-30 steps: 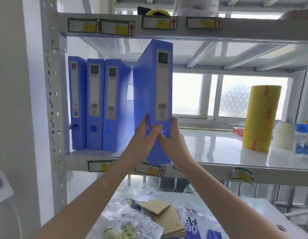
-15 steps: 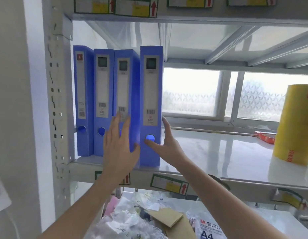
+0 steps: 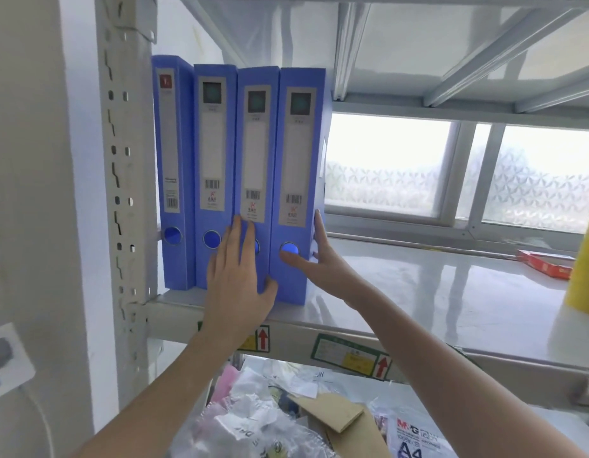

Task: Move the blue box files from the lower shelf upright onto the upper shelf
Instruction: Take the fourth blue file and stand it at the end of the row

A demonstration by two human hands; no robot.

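Observation:
Several blue box files stand upright side by side at the left end of the upper shelf, spines facing me. The rightmost file stands flush against its neighbour. My left hand lies flat with fingers spread against the lower spines of the second and third files. My right hand cups the rightmost file's lower right edge, thumb on the spine by the finger hole and fingers along its side. Neither hand grips a file.
A perforated grey upright post bounds the files on the left. A red box and a yellow roll sit far right on the shelf. Below lie plastic bags, brown envelopes and an A4 paper pack.
The rightmost file went from tilted in both hands to upright on the shelf, then was pushed flush against the others. My left hand flattened on the spines; the view moved closer.

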